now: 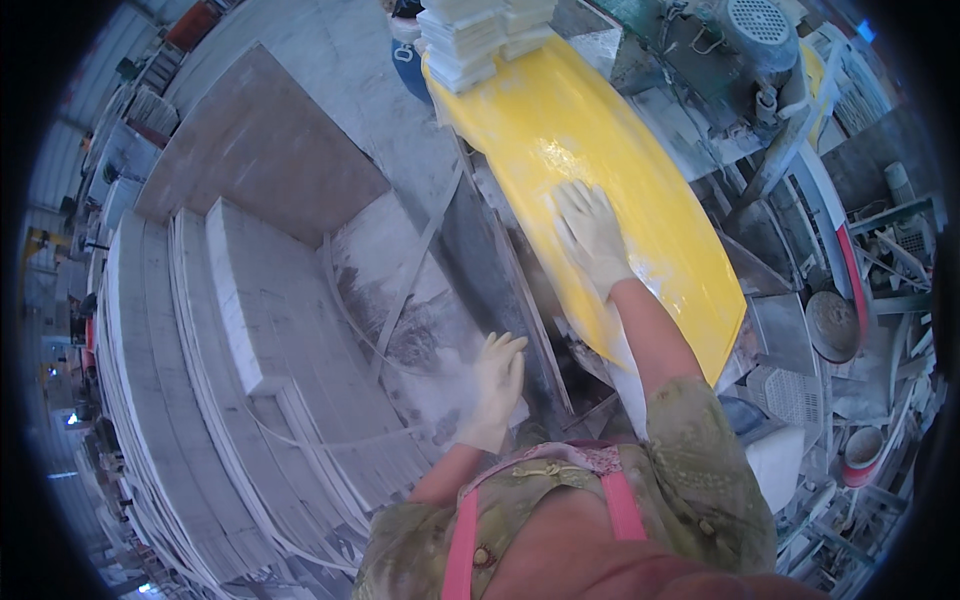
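My right hand (592,232), in a pale glove, lies flat with fingers stretched out on a shiny yellow sheet (655,215). The sheet covers a long bench and looks wet in places, with whitish smears along its left side. Away from the bench, my left hand (500,378) hangs in the air in a matching glove. Its fingers point forward, slightly bent, and nothing shows in them. At the sheet's far end stands a stack of white slabs (460,45).
Long grey stone-like slabs (150,330) are stacked on the left, with a brown board (260,150) behind them. A metal strut (420,265) slants beside the bench. Machinery with a motor (755,30) stands at the far right; a plastic basket (785,395) sits nearer on that side.
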Available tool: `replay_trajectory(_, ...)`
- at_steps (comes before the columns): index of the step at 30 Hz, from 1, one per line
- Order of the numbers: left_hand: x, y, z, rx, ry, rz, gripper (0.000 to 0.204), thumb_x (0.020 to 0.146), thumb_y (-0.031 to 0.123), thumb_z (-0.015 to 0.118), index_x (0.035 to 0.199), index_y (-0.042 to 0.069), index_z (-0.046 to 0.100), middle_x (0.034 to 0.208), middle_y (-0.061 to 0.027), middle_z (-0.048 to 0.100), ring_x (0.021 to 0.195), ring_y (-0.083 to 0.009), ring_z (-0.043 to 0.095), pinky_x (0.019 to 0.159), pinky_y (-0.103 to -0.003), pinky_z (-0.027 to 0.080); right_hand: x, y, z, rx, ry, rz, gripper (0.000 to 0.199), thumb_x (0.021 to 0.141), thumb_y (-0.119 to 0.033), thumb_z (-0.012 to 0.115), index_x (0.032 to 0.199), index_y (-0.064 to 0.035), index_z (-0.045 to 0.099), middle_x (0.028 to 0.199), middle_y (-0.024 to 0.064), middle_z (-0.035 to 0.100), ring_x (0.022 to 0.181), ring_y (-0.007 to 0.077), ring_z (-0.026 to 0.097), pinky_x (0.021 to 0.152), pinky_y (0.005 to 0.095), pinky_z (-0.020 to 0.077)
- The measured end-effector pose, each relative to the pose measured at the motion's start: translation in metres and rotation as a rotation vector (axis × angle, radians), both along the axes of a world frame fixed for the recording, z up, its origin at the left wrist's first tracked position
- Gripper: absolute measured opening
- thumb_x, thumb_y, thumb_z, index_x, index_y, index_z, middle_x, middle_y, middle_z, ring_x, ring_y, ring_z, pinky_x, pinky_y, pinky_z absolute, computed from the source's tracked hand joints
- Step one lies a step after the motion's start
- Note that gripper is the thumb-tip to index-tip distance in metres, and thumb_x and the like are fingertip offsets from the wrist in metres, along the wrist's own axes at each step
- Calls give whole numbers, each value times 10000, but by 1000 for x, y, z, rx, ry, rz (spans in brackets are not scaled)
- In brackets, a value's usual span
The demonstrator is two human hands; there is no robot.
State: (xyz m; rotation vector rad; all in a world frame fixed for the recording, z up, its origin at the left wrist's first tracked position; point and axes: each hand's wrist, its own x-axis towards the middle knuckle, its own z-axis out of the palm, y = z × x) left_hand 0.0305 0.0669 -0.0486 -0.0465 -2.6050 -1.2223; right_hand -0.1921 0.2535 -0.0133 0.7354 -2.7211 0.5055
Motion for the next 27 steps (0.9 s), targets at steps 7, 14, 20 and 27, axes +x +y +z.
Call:
replay_trajectory(7,62,7,47,-159,20,142,182,873,19,627,1019,31,736,1028,-170,732,1056,-376,672,1035,-457,486,8,16,0,-174,71,103,427,974,-234,521,1349,-40,583,1383,170,587,1336,356,485,1172,466,318)
replay_trajectory(14,105,141,72,55,-28,528,169,919,0,588,1012,13,728,1025,-162,727,1001,-310,681,931,-376,506,44,127,48,-599,-22,253,431,961,-208,592,1359,-42,597,1400,206,578,1363,372,477,1161,452,353)
replay_trajectory(20,73,239,78,-110,142,208,201,914,64,660,1094,76,749,1135,-153,731,1169,-349,646,1042,-414,469,106,334,-9,-930,-115,-256,396,999,-175,585,1354,0,598,1347,178,639,1281,295,590,1097,377,428)
replay_trajectory(27,30,302,88,-56,130,-83,231,902,94,667,1119,62,741,1154,-202,719,1136,-402,658,1035,-454,490,249,507,-86,-962,-217,-839,401,1055,-213,554,1385,14,570,1337,117,633,1253,223,583,1078,333,432)
